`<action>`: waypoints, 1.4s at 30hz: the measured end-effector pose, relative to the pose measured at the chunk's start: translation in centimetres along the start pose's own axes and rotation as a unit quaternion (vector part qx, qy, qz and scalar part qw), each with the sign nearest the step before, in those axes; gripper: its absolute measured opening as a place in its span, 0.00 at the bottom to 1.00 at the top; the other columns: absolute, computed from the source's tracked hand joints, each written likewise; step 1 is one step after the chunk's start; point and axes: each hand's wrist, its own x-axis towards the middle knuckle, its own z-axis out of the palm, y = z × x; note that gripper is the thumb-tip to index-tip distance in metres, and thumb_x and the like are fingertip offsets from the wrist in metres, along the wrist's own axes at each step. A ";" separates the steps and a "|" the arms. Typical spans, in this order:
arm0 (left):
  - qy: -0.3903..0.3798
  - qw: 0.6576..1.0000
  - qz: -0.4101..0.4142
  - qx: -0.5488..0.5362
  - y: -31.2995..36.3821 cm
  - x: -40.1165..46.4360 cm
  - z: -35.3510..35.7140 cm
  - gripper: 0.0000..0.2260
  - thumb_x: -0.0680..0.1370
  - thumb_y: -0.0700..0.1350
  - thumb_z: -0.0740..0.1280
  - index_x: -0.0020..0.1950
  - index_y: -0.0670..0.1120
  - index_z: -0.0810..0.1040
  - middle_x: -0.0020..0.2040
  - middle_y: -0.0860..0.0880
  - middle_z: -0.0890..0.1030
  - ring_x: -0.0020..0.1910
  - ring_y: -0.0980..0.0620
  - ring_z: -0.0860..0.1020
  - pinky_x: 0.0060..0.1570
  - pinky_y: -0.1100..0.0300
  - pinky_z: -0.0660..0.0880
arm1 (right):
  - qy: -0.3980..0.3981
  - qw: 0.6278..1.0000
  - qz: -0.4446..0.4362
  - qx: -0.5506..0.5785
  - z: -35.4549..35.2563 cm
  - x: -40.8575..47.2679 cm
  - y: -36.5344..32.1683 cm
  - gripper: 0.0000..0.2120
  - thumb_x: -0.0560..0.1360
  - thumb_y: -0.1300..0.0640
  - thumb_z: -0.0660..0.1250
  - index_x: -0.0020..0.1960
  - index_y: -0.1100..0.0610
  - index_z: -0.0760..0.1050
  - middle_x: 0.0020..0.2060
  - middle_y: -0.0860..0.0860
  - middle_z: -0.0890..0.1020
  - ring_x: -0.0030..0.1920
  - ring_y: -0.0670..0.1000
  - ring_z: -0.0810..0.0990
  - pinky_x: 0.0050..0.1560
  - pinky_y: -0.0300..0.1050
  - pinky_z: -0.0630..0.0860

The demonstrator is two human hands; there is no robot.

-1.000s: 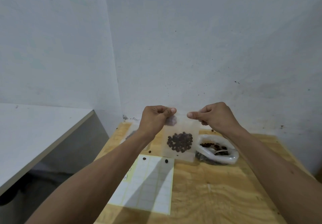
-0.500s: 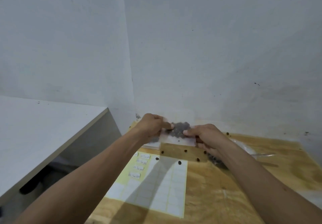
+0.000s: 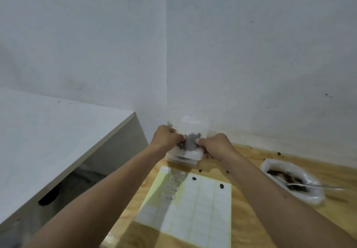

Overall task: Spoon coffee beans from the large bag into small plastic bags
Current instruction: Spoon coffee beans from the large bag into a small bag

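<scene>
A small clear plastic bag (image 3: pixel 190 143) with dark coffee beans lies on a stack of small bags (image 3: pixel 185 158) at the table's far left corner. My left hand (image 3: pixel 166 137) pinches its left side and my right hand (image 3: pixel 214 144) pinches its right side, fingers curled. The large white bag of beans (image 3: pixel 295 182) lies open at the right, with a metal spoon (image 3: pixel 309 186) resting in it.
A sheet of white labels (image 3: pixel 195 209) lies on the wooden table (image 3: pixel 260 218), with loose beans (image 3: pixel 221 185) on and around it. White walls meet right behind the stack. A grey-white counter (image 3: pixel 48 141) runs along the left, across a gap.
Both hands lowered the filled small bag from mid-air and carried it left onto the stack in the corner. The view has swung left, so the large bag now sits further right.
</scene>
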 end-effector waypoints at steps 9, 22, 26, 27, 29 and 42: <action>-0.006 0.991 0.020 0.132 -4.1 3.0 1.0 0.23 0.77 0.49 0.73 0.30 0.46 0.64 0.25 0.50 0.61 0.25 0.51 0.60 0.30 0.57 0.56 | 0.013 0.991 -0.018 -0.135 3.0 1.6 2.1 0.14 0.74 0.47 0.73 0.38 0.56 0.76 0.34 0.51 0.78 0.37 0.54 0.78 0.35 0.46 0.70; 0.004 0.991 0.047 0.126 -4.2 2.4 0.8 0.22 0.79 0.55 0.70 0.63 0.38 0.80 0.50 0.44 0.82 0.49 0.46 0.80 0.50 0.54 0.74 | 0.009 0.978 -0.042 -0.203 1.7 0.4 1.7 0.15 0.77 0.43 0.69 0.42 0.55 0.76 0.36 0.50 0.78 0.35 0.51 0.77 0.35 0.47 0.71; 0.026 0.972 0.122 0.201 -2.2 0.1 0.6 0.28 0.79 0.57 0.68 0.73 0.41 0.72 0.70 0.42 0.76 0.66 0.43 0.75 0.64 0.51 0.72 | 0.015 0.953 -0.104 -0.284 -1.2 -1.3 0.6 0.19 0.78 0.43 0.68 0.60 0.57 0.77 0.53 0.53 0.81 0.45 0.50 0.79 0.41 0.46 0.74; 0.023 0.967 0.139 0.213 -1.6 -0.4 0.7 0.28 0.79 0.57 0.68 0.73 0.41 0.73 0.70 0.42 0.76 0.66 0.44 0.75 0.64 0.52 0.72 | 0.011 0.944 -0.119 -0.309 -2.0 -1.6 0.3 0.24 0.79 0.42 0.67 0.67 0.58 0.75 0.59 0.53 0.80 0.53 0.52 0.80 0.47 0.47 0.75; 0.013 0.958 0.164 0.236 -0.2 -1.4 1.2 0.28 0.79 0.57 0.68 0.73 0.42 0.73 0.71 0.43 0.75 0.68 0.44 0.74 0.65 0.52 0.71 | 0.006 0.932 -0.127 -0.338 -3.9 -2.5 0.1 0.31 0.79 0.41 0.66 0.75 0.58 0.68 0.71 0.54 0.73 0.69 0.55 0.73 0.62 0.49 0.72; -0.107 0.905 0.332 0.244 7.3 -9.9 13.5 0.27 0.79 0.57 0.67 0.74 0.44 0.71 0.70 0.44 0.75 0.69 0.46 0.72 0.64 0.53 0.70 | 0.124 0.927 -0.071 -0.347 -19.2 -10.7 5.6 0.32 0.78 0.41 0.67 0.76 0.55 0.68 0.74 0.53 0.70 0.74 0.54 0.68 0.68 0.49 0.68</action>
